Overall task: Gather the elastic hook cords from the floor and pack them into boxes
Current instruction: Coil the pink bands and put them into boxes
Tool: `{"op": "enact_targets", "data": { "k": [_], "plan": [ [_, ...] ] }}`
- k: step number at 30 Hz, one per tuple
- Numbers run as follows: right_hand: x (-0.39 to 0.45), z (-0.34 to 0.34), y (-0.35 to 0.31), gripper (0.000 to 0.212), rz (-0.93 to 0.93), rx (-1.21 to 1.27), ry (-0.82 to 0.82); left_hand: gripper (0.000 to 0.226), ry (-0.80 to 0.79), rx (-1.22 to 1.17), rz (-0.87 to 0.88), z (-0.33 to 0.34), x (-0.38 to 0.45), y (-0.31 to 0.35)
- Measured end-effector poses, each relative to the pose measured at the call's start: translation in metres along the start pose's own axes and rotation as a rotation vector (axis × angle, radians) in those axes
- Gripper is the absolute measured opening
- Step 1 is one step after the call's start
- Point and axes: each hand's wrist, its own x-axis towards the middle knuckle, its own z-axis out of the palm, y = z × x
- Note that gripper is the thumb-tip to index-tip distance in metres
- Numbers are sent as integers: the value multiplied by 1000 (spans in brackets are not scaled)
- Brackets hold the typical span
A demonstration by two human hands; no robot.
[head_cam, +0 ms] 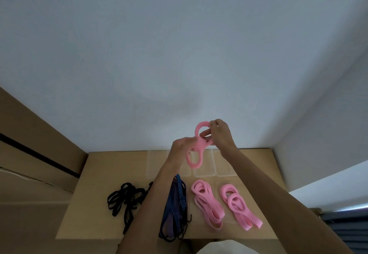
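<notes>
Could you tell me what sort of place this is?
Probably a home or storeroom packing corner: a cardboard box top serves as worktable against a plain white wall, with more cardboard boxes stacked alongside.

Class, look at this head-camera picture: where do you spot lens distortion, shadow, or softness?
Head view: wide-angle lens bends the pale wall corner at right; a soft shadow sits on it above the hands, left and right; the looped pink elastic cord they grip looks slightly soft.
</notes>
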Motion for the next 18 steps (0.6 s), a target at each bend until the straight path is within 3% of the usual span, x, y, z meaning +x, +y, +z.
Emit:
{"op": "enact_targets", "data": {
  "k": [3, 6, 12, 16, 18],
  "plan": [
    [2, 1, 2, 24, -4, 15, 41, 28, -256, -28, 22, 1, -1, 0],
    [1, -1, 4, 21, -4, 5, 50, 28, -321, -32, 62, 3, -8, -1],
    [2, -3, 14, 12, 20, 55, 20, 15, -145, -39, -36, 10, -3, -13],
    [-1, -9, 26, 38, 165, 10, -227, 11, -1, -203, -117, 9, 4, -17],
    [-4, -9, 35, 42, 206, 46, -289, 10, 62, -141, -110, 13, 8, -19]
  ]
}}
